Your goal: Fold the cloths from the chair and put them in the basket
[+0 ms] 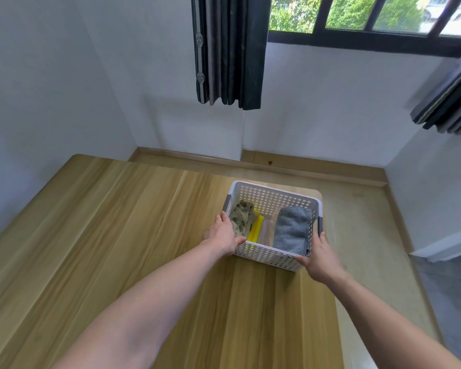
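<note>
A white perforated basket (274, 199) stands on the wooden table near its far right corner. Inside lie a folded leaf-patterned cloth (240, 218) at the left, a yellow cloth (256, 230), a pale cloth (266, 231) and a folded grey towel (292, 229) at the right. My left hand (224, 233) grips the basket's near left corner, thumb over the rim. My right hand (321, 258) holds the near right corner, with fingers along the side wall. No chair is in view.
The wooden table (117, 235) stretches left and toward me. Its right edge runs just past the basket, with floor (370, 235) beyond. White walls, dark curtains (229, 49) and a window lie behind.
</note>
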`<state>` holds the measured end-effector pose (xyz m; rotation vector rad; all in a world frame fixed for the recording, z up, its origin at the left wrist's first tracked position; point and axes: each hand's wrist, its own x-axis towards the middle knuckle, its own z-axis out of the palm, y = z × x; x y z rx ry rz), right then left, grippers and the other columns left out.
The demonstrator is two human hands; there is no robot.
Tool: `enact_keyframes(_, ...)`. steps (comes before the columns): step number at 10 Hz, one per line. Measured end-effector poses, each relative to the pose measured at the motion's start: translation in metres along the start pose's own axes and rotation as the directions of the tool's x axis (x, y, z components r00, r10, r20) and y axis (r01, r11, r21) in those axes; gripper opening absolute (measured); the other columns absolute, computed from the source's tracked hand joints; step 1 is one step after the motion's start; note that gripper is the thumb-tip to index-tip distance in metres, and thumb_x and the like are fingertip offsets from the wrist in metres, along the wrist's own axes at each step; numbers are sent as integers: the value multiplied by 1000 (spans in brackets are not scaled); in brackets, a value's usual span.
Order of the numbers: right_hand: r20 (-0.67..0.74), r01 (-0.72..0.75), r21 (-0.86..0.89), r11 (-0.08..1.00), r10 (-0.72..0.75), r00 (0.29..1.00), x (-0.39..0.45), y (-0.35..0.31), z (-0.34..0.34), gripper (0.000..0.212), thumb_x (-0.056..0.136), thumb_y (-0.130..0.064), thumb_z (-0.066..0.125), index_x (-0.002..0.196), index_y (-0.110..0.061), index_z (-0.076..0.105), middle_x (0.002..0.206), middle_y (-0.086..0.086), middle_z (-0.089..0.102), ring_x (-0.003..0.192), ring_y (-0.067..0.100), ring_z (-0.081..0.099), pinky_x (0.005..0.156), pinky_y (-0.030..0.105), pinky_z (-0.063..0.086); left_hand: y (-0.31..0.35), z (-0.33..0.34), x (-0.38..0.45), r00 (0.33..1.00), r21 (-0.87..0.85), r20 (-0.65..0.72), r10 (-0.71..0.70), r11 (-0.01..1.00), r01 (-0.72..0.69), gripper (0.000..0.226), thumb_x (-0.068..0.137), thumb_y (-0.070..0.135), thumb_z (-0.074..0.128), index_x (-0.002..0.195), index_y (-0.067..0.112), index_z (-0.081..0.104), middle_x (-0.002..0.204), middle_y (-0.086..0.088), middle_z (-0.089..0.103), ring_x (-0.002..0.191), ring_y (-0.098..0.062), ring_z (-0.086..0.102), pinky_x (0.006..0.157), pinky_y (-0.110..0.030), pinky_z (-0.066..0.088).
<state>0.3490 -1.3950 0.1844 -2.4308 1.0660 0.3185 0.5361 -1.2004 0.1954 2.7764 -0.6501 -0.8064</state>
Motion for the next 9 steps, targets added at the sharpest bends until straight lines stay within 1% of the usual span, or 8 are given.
enact_keyframes(1,5,0,-38,999,1,1000,18,0,-11,98,94,-42,68,163,-18,4,171,12,2,151,31,31,114,46,40,15,-5,10,999,47,-26,-33,998,34,112,90,63,62,162,5,-2,170,-11,11,146,-33,39,110,-43,41)
enact_keyframes(2,7,-2,-40,999,2,1000,34,4,-14,90,95,-43,65,163,-19,10,171,11,0,151,32,31,113,48,43,28,-8,23,998,63,-35,-48,997,50,111,91,61,62,161,3,-2,170,-14,12,145,-35,39,110,-43,41)
enact_keyframes(3,-5,27,-25,999,-28,1000,50,7,-20,82,97,-43,63,162,-24,16,171,10,0,149,33,35,112,47,44,36,-11,39,997,56,-54,-49,997,52,111,91,61,61,161,4,-3,170,-14,9,145,-35,40,109,-44,41)
enact_keyframes(4,-18,39,-11,999,-39,999,69,10,-27,81,98,-42,63,162,-27,16,171,8,0,149,33,36,112,46,42,41,-11,54,997,62,-76,-34,997,39,109,93,62,59,161,4,-3,170,-13,9,144,-35,42,107,-43,43)
enact_keyframes(6,-29,33,-37,999,-34,999,90,13,-33,78,98,-43,62,161,-26,20,171,7,1,148,32,37,113,45,41,51,-7,71,992,57,-125,-18,998,26,104,94,63,54,162,7,-3,171,-12,4,141,-35,46,100,-41,48)
enact_keyframes(7,-24,30,-44,999,-31,999,91,14,-36,75,98,-46,61,160,-26,24,171,6,1,149,31,35,113,45,40,46,-7,73,994,-22,-108,2,1000,-5,106,93,65,55,162,13,-5,171,-7,0,145,-34,41,102,-44,47)
enact_keyframes(8,-44,35,25,999,-34,998,81,15,-38,79,98,-42,62,161,-22,18,171,6,0,155,28,21,120,44,30,28,-12,73,996,-176,-42,80,981,-86,107,89,69,57,163,20,-3,172,-1,-4,155,-29,21,119,-49,32)
enact_keyframes(9,-131,116,97,989,-103,986,58,19,-29,82,97,-36,66,161,-20,17,172,2,-3,157,26,15,123,44,24,11,-12,54,978,-242,-157,135,955,-171,94,94,62,56,163,32,-1,171,6,-9,157,-23,11,122,-50,24)
